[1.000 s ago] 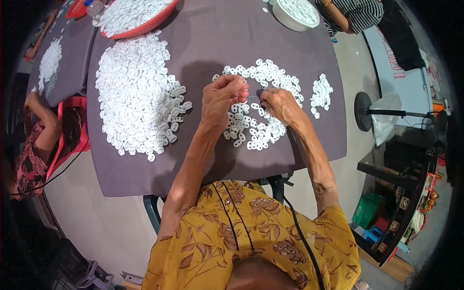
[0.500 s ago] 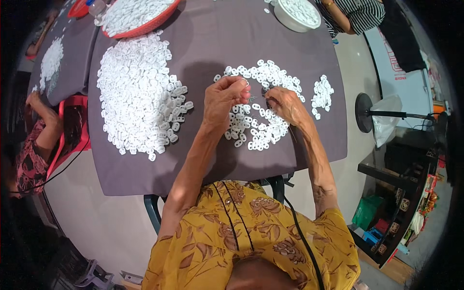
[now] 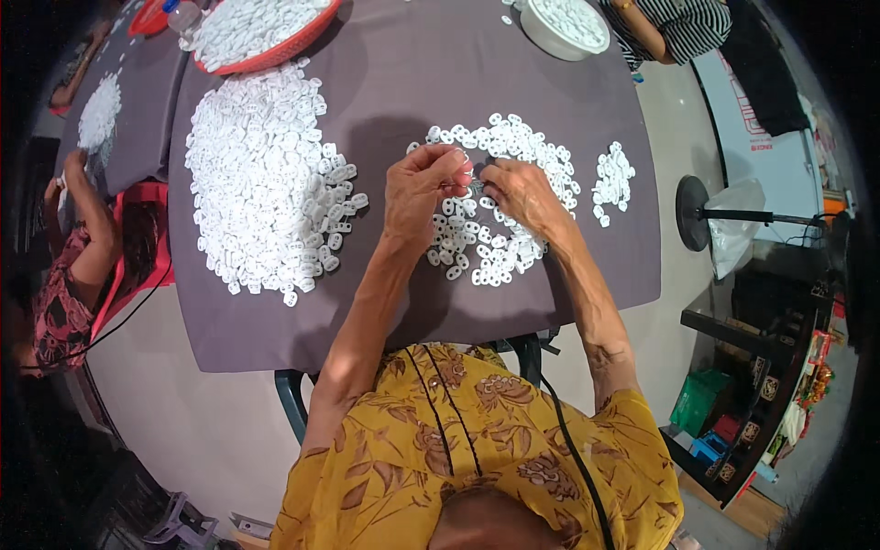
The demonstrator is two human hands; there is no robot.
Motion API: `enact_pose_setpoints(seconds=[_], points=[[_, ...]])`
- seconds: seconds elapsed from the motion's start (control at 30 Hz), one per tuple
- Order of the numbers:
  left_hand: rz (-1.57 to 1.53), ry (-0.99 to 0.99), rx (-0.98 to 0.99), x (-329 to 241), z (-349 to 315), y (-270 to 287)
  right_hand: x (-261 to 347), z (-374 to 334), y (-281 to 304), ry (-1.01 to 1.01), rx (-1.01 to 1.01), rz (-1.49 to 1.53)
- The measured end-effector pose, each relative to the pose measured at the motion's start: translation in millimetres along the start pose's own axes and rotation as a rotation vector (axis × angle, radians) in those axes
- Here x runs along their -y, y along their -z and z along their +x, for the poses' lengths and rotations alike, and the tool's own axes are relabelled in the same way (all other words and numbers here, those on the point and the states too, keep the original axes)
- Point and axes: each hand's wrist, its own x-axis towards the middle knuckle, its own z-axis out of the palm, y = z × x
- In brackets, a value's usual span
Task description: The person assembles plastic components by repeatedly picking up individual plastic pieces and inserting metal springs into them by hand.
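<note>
My left hand (image 3: pixel 414 190) is raised over the table with thumb and fingers pinched on a small white oval piece, of which only an edge shows at the fingertips. Close beside it, my right hand (image 3: pixel 522 192) has its fingers pressed together; whatever they hold is too small to make out. Beneath and around both hands lies a loose ring of white oval pieces (image 3: pixel 496 260), each with two holes. A few thin dark slivers, perhaps pins, show between the hands.
A large heap of white pieces (image 3: pixel 252 183) covers the table's left side; a small cluster (image 3: pixel 613 174) lies right. Farther back are a full red basket (image 3: pixel 307 35), a bottle (image 3: pixel 186 18) and a white bowl (image 3: pixel 541 37). Other people sit at left and far right.
My right hand has moved left, up to my left hand's fingertips. My left hand has hardly moved. At the far left, another person's arm has shifted up along their table.
</note>
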Motion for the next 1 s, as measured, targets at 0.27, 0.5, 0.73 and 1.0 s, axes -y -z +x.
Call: enact_pose_setpoints(seconds=[0.27,0.5,0.73,1.0], points=[[-0.011,-0.012,0.006,4.6,3.0,3.9,-6.8,-1.7,-2.1,-0.017,0.025,0.042],[-0.023,-0.006,0.024,7.7,3.4,0.9,-6.2,2.6,-2.8,0.011,0.035,0.01],[0.035,-0.053,0.027,19.3,4.2,0.5,8.5,-7.1,30.8,-0.292,0.024,0.445],[0.103,-0.141,0.133,32.2,0.4,-7.8,28.5,-5.6,42.6,0.009,-0.208,0.159]])
